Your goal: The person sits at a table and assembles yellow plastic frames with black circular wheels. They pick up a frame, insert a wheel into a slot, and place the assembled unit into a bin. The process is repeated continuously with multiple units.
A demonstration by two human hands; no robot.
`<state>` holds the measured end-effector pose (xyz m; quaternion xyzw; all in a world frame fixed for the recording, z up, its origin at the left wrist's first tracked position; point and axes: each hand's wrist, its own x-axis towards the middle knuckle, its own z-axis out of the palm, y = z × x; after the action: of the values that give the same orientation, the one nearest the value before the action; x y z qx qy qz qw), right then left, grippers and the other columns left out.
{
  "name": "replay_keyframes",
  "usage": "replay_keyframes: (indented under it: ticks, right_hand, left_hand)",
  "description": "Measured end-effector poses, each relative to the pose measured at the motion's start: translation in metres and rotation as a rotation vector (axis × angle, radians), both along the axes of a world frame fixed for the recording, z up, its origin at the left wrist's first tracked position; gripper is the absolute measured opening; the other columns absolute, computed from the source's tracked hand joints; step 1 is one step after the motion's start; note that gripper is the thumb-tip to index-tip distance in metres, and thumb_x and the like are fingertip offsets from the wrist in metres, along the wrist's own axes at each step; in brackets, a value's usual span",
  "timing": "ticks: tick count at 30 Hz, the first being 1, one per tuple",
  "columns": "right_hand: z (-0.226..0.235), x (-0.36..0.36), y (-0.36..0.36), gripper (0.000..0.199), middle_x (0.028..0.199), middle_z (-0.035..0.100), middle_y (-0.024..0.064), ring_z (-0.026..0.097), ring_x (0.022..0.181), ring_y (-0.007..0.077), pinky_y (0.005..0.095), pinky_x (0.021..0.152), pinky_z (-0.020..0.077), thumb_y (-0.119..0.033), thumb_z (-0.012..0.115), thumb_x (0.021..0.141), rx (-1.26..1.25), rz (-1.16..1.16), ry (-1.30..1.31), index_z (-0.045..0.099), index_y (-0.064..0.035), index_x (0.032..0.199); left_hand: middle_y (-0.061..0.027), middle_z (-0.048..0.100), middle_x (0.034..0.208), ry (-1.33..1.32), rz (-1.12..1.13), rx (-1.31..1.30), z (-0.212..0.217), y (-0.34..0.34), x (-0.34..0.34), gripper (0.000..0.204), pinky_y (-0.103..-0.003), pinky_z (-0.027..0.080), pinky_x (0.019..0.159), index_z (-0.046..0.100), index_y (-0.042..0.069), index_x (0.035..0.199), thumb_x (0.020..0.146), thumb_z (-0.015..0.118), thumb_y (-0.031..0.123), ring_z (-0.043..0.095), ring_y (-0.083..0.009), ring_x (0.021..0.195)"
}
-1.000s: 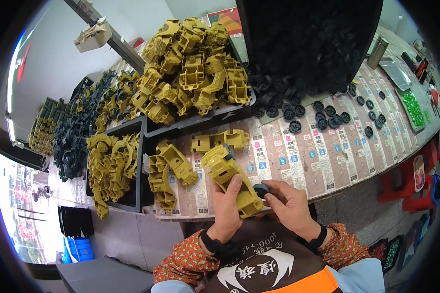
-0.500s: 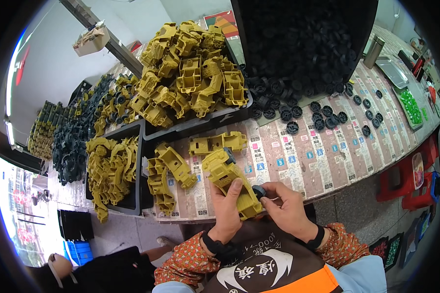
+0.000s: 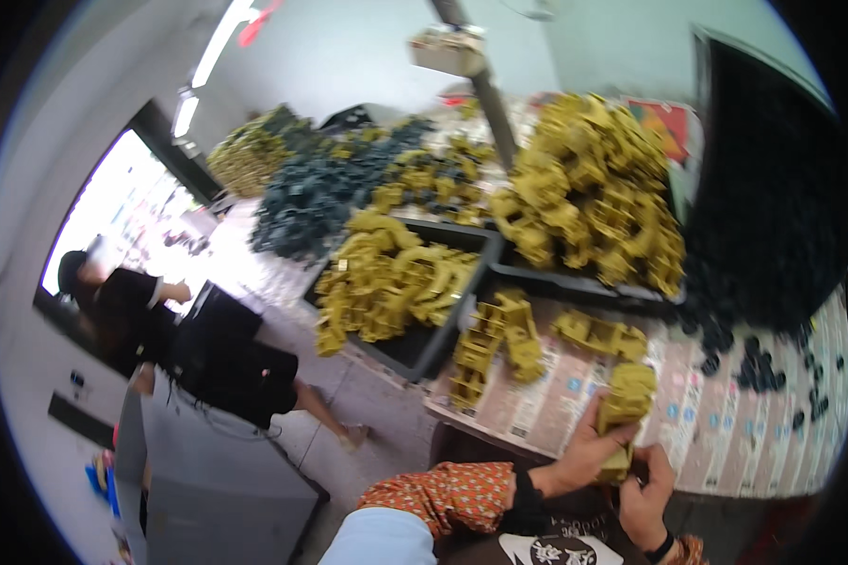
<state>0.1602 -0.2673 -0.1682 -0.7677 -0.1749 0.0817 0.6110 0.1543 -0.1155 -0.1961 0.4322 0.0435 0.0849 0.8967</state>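
Observation:
My left hand [image 3: 582,459] is closed around a yellow plastic toy vehicle body [image 3: 628,391], held slightly tilted over the near edge of the table. At its lower end my right hand [image 3: 648,494] has its fingers bent and pressed together against or close beside the body. Blur and the fingers hide what the right hand pinches. Just beyond my hands, a few loose yellow bodies [image 3: 598,334] lie on the table, two of them [image 3: 481,358] side by side farther left.
Two black crates [image 3: 415,363] heaped with yellow bodies [image 3: 594,188] stand beyond my hands. Loose black wheels [image 3: 758,367] lie at the right by a big dark container [image 3: 768,188]. Dark parts [image 3: 325,198] are piled far left. A person in black [image 3: 198,339] is at the left near a grey surface [image 3: 226,471].
The view has swung left, bringing the person and grey surface into sight. My left hand keeps its hold on the yellow body; the black wheel seen in my right fingers no longer shows clearly.

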Motion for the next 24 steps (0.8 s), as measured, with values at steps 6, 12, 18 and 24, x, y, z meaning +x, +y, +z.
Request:
replay_keyframes:
  ticks: [6, 12, 18, 24]
  right_hand:
    - [0.004, 0.056, -0.031, 0.022, 0.09, 0.067, 0.0059, 0.062, 0.077, 0.0096, 0.023, 0.064, 0.053, 0.003, 0.047, 0.089, 0.031, 0.153, 0.225, 0.063, -0.0026, 0.104]
    - [0.077, 0.052, -0.012, 0.043, 0.096, 0.067, 0.0047, 0.062, 0.081, 0.0124, 0.0256, 0.079, 0.0521, -0.014, 0.062, 0.092, 0.045, 0.227, 0.17, 0.061, 0.0017, 0.131]
    - [0.036, 0.054, -0.03, 0.027, 0.094, 0.069, 0.006, 0.066, 0.087, 0.0128, 0.0279, 0.079, 0.0531, -0.02, 0.059, 0.101, 0.276, 0.174, 0.343, 0.067, 0.003, 0.111]
    - [-0.014, 0.036, -0.014, 0.028, 0.113, 0.068, 0.0082, 0.066, 0.105, 0.0187, 0.0368, 0.092, 0.0545, -0.024, 0.053, 0.109, 0.7, -0.16, 0.474, 0.065, -0.0002, 0.12]
  left_hand:
    - [-0.005, 0.06, 0.124, 0.138, -0.221, 0.166, 0.019, 0.023, 0.015, 0.058, -0.029, 0.049, 0.093, 0.04, 0.011, 0.142, 0.095, 0.074, 0.01, 0.057, -0.0134, 0.112]
    - [-0.007, 0.06, 0.117, 0.187, -0.788, 0.759, 0.073, 0.067, 0.011, 0.052, -0.031, 0.048, 0.088, 0.044, 0.012, 0.134, 0.093, 0.073, 0.026, 0.058, -0.0142, 0.105]
    - [-0.0119, 0.058, 0.135, 0.215, -0.656, -0.125, 0.073, 0.101, 0.003, 0.063, -0.03, 0.052, 0.094, 0.035, 0.016, 0.152, 0.103, 0.062, 0.045, 0.062, -0.0154, 0.116]
    - [-0.0081, 0.055, 0.146, 0.136, -0.212, -0.144, 0.055, 0.058, 0.005, 0.068, -0.046, 0.046, 0.11, 0.032, 0.016, 0.157, 0.101, 0.066, 0.034, 0.054, -0.0219, 0.133]
